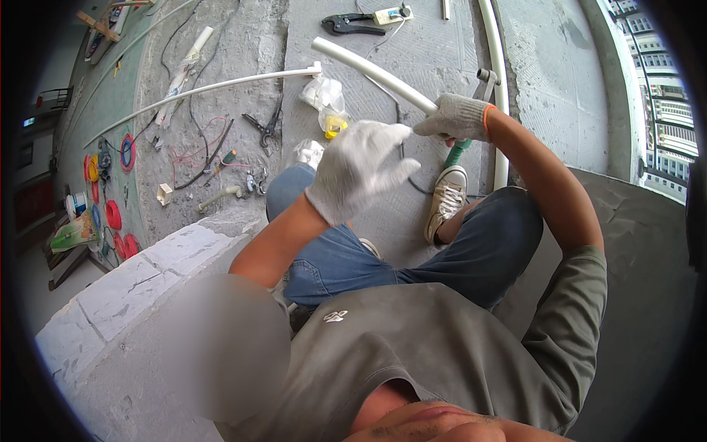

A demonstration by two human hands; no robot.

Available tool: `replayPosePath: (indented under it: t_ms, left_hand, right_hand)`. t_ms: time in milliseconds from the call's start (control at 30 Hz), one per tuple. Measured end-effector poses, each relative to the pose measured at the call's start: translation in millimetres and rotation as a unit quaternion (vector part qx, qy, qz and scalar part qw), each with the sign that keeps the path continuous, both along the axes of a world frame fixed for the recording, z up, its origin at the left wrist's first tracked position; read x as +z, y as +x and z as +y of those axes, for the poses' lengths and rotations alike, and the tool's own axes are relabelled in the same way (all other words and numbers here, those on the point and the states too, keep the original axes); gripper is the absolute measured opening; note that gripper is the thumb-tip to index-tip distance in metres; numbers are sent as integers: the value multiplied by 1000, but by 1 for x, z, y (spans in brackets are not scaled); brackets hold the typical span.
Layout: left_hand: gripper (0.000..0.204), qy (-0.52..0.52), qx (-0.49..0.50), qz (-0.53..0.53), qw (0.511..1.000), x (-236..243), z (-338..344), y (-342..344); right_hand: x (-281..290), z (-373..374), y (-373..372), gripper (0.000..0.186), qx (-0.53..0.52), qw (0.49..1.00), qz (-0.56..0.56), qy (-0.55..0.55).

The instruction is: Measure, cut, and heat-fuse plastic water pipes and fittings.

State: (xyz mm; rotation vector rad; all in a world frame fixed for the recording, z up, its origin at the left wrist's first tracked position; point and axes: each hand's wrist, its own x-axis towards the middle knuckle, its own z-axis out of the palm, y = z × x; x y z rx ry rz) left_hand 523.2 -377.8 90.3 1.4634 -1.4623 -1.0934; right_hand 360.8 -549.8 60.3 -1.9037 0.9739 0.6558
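Clasping a white plastic pipe [375, 74], the grey-gloved right hand [458, 118] seemingly curls its fingers. The pale-gloved left hand [350, 169] spreads its.

Clock read from the view's centre. Gloved hands: two, left hand [361, 173] at 12, right hand [458, 118] between 1 and 2. White pipes: at least three; short white pipe [375, 76] at 12, long white pipe [221, 84] near 10, side pipe [496, 44] between 1 and 2. Pipe cutter [353, 26]: one, 12. Pliers [266, 132]: one, between 10 and 11. Green handle [458, 152]: one, 2. Square box [164, 194]: one, 9. Coils [113, 215]: several, 9, too small to count.
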Motion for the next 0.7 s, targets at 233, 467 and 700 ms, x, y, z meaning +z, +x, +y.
replayPosePath:
  t_ms: [233,467,700]
  left_hand:
    - [39,-187,-131,-523,821,-9,-33,20]
    - [46,429,-45,384,816,-51,-55,14]
    - [54,323,-200,654,654,-69,-43,12]
  right_hand:
    - [14,20,4,28,21,989,-7,149]
    - [-11,-26,6,27,197,743,-190,-611]
    - [-8,-86,-50,27,71,772,-140,-616]
